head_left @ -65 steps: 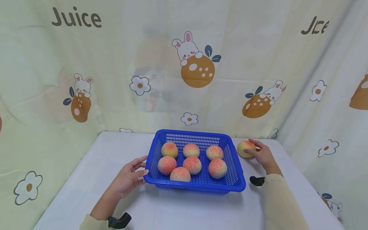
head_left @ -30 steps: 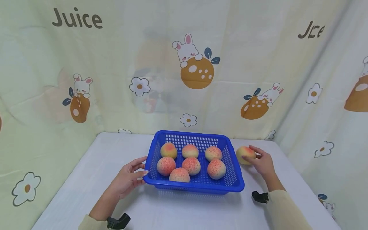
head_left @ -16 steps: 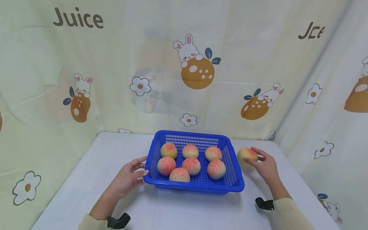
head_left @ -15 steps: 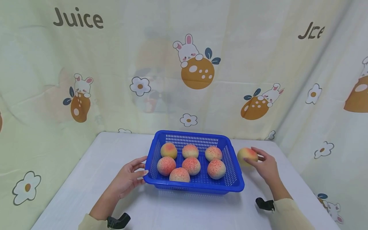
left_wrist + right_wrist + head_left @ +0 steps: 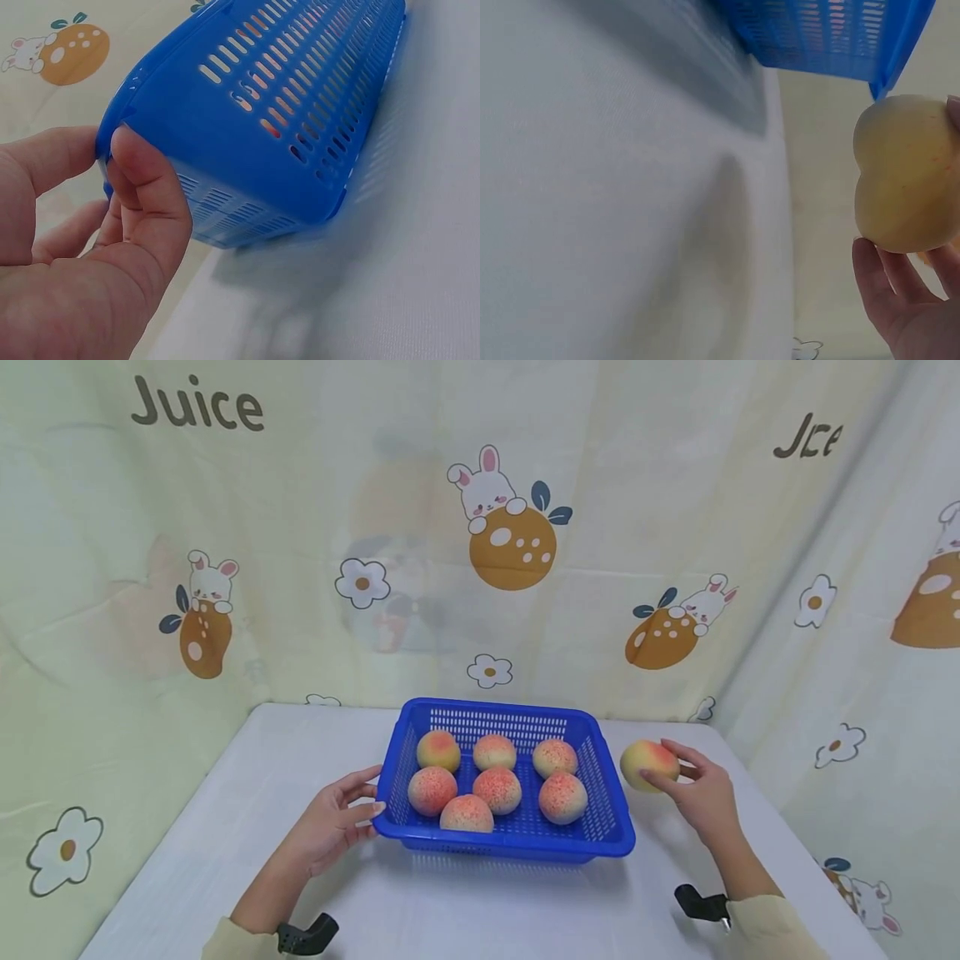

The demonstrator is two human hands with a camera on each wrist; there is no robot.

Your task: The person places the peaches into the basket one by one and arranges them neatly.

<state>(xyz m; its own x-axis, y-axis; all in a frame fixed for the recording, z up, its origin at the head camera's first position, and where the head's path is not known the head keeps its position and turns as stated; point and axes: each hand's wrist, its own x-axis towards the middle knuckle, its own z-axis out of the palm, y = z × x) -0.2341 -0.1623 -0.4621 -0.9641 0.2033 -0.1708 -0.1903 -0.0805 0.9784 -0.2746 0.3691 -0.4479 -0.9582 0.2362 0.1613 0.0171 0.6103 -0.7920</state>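
A blue perforated plastic basket (image 5: pixel 517 841) stands mid-table with several pink-and-cream peaches inside, one of them a yellower peach (image 5: pixel 438 752) at its back left. My left hand (image 5: pixel 333 822) holds the basket's left rim, thumb on the near side and fingers beyond it. In the left wrist view, the thumb (image 5: pixel 146 169) presses against the rim from below. To the right of the basket, my right hand (image 5: pixel 705 789) pinches a yellow peach with a red blush (image 5: pixel 647 767) between thumb and fingers. The right wrist view shows this held peach (image 5: pixel 907 176) above the table, beside the basket's corner.
A white cloth-covered table (image 5: pixel 480 910) carries the basket. Behind it hangs a pale curtain (image 5: pixel 300 485) printed with bunnies, fruit and flowers. Black wrist devices sit on both forearms, the left device (image 5: pixel 309 935) close to the table's front.
My right hand has drawn the held peach slightly to the right and nearer to me, lifting it a little off the table. My left hand and the basket stay put.
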